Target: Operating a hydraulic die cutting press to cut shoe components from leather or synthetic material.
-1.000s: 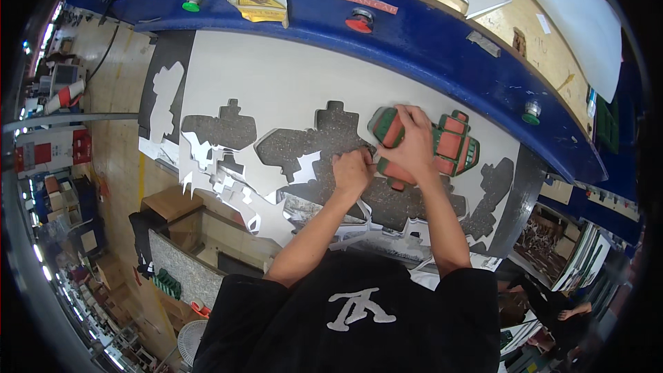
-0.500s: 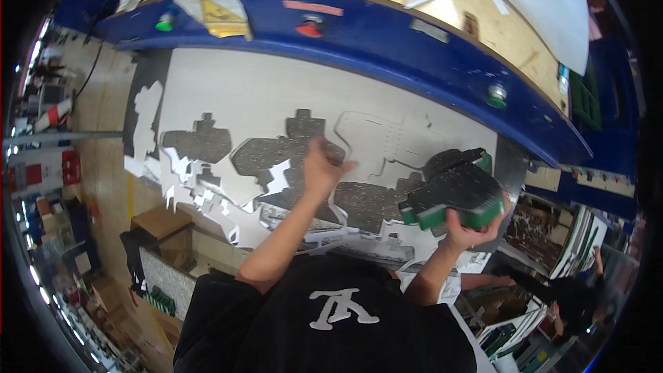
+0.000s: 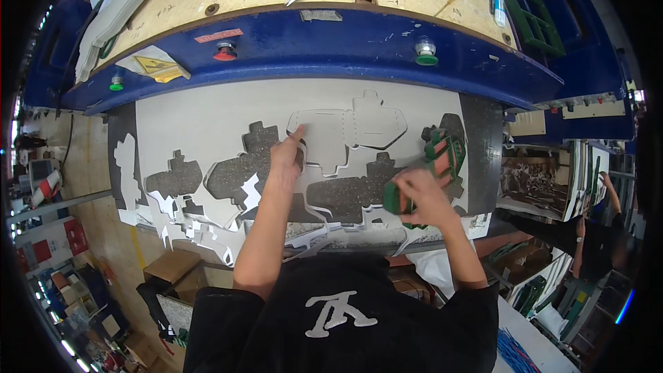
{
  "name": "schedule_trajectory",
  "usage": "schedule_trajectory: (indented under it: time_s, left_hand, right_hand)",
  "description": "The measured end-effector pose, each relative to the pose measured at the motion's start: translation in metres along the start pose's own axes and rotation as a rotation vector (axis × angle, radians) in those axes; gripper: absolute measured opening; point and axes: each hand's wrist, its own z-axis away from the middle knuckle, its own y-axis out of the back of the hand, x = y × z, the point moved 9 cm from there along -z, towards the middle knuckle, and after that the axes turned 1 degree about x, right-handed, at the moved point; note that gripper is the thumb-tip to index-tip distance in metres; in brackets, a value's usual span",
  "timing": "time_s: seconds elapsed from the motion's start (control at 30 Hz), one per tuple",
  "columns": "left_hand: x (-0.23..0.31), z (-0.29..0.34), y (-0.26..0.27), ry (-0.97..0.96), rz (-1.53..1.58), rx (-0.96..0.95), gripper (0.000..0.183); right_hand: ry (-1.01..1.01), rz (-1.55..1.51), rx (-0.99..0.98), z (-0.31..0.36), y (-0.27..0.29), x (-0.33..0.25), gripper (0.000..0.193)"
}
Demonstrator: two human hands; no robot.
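Observation:
My right hand [image 3: 425, 197] grips a green cutting die [image 3: 447, 155] with orange-brown filling, over the right part of the white sheet [image 3: 207, 107]. Part of the die is hidden under the fingers. My left hand [image 3: 283, 155] has its index finger stretched out onto the left edge of a cut-out piece [image 3: 324, 135]. That piece has perforated lines and still sits among the sheet material, its edges slightly raised. Around it, dark speckled gaps [image 3: 228, 176] of the same tabbed outline show through the sheet.
A blue machine beam [image 3: 290, 52] with a red button [image 3: 224, 52] and green buttons crosses beyond the sheet. Torn white scraps [image 3: 207, 228] hang along the near left edge. A cardboard box [image 3: 173, 266] stands at lower left. Another person [image 3: 597, 235] is at far right.
The die in my right hand has turned over from its dark face to its green and orange side. My left hand has shifted from the dark gap to the cut-out piece's edge.

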Motion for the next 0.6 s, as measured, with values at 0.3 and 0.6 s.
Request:
schedule_trajectory:
  time_s: [0.3, 0.6]
  left_hand:
    - [-0.011, -0.019, -0.005, 0.111, 0.173, -0.173, 0.009]
    - [-0.011, -0.022, 0.004, 0.045, 0.3, -0.12, 0.018]
  right_hand:
    - [-0.393, -0.542, 0.369, -0.029, -0.084, 0.038, 0.058]
    - [-0.963, -1.318, 0.517, -0.104, -0.15, 0.041, 0.033]
